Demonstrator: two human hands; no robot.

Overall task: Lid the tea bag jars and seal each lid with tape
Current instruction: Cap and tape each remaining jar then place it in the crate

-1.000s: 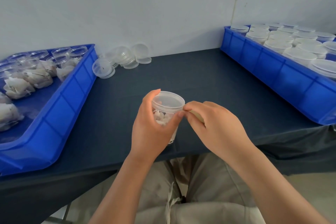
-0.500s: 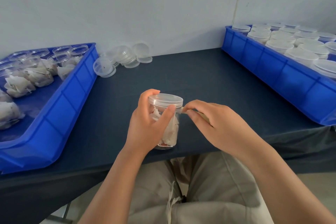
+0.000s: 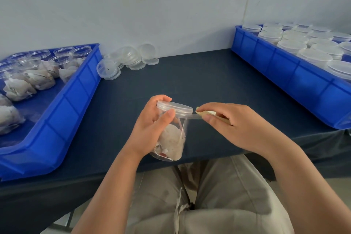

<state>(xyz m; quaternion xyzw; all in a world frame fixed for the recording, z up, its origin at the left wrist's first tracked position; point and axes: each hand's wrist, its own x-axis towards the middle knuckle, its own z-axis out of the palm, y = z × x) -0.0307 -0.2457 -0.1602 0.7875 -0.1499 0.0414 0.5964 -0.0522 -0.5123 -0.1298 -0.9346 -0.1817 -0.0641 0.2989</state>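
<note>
Packing workshop — blue bins [image 3: 76, 91], loose lids [image 3: 131, 59]

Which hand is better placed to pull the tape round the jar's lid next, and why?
Right. The right hand pinches the tape, a strip already stretched to the lid; the left hand grips the jar, steadying it.

Jar [image 3: 184, 128]: clear, glossy, smooth plastic. Lid [image 3: 176, 108]: translucent, smooth plastic. Tea bags [image 3: 171, 141]: matt, crinkled white paper. Tape [image 3: 194, 118]: thin, clear, glossy film. Surface [image 3: 190, 78]: dark, matt cloth cover. Left bin [image 3: 66, 104], right bin [image 3: 284, 76]: blue, smooth, semi-gloss plastic.

Left hand [image 3: 150, 129]: jar [image 3: 175, 138]; right hand [image 3: 237, 127]: tape [image 3: 206, 113].
</note>
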